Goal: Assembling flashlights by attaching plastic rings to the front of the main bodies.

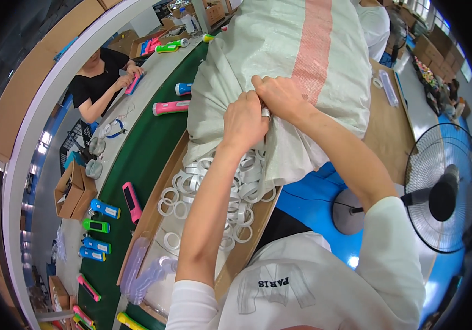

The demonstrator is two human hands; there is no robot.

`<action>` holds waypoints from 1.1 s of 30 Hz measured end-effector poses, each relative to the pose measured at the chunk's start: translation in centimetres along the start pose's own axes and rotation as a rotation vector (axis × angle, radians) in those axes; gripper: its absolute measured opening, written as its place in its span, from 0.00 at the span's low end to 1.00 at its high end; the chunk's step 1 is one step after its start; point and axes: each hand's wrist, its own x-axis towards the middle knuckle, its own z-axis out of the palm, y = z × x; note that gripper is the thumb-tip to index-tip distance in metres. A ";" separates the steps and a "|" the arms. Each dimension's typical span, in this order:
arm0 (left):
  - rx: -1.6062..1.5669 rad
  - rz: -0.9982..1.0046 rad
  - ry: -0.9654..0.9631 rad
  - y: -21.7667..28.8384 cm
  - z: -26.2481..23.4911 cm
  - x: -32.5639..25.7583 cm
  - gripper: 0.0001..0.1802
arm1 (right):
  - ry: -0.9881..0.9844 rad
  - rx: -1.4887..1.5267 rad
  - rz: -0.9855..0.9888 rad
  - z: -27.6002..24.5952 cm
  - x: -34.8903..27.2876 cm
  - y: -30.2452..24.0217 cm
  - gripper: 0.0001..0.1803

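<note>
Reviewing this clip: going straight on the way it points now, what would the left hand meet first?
The sack: the left hand is at its gathered cloth, and more of it bulges directly ahead. How deep the cloth would give is unclear from this view.

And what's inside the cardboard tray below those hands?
White rings lie heaped in the tray, with clear plastic pieces toward its near end. The pale sack and left forearm cover part of it; what lies beneath can't be seen.
</note>
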 end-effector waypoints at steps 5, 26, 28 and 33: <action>-0.771 -0.206 -0.065 -2.8 -1.7 -0.5 0.19 | 0.371 0.115 -0.008 0.5 -2.3 -1.2 0.15; -0.126 0.057 -0.142 0.9 -4.6 1.6 0.05 | 0.201 0.374 0.087 -5.4 -5.8 -2.4 0.12; -0.167 -0.025 -0.160 1.2 -5.3 1.8 0.06 | 0.117 0.336 0.109 -5.7 -6.6 -2.4 0.14; -0.134 0.008 -0.184 1.3 -5.0 1.9 0.09 | 0.073 0.128 0.084 -4.8 -7.3 -2.7 0.12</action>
